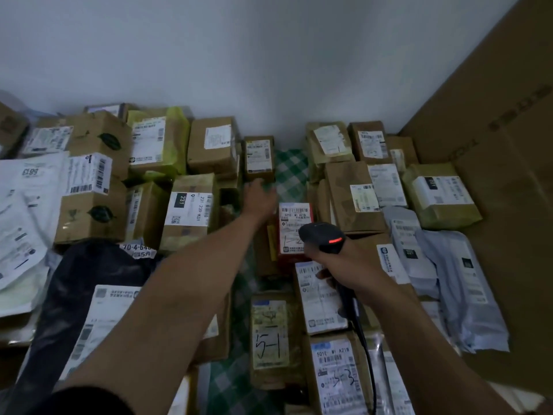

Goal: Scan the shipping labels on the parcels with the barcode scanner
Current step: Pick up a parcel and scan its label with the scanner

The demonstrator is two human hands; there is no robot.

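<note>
Red parcel [291, 218]: lay mid-surface, label's long axis running away from me, directly under the scanner's nose.
Barcode scanner [321, 236]: gripped in my right hand [350, 266], the nearer one.
Left hand [258, 196]: loose, empty, stretched toward the small box [259, 158] at the far edge.

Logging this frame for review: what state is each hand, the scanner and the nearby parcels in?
barcode scanner: red light lit, over red parcel
right hand: grips barcode scanner
left hand: open, stretched toward small brown box
red parcel: lying label up
small brown box: label in view
</note>
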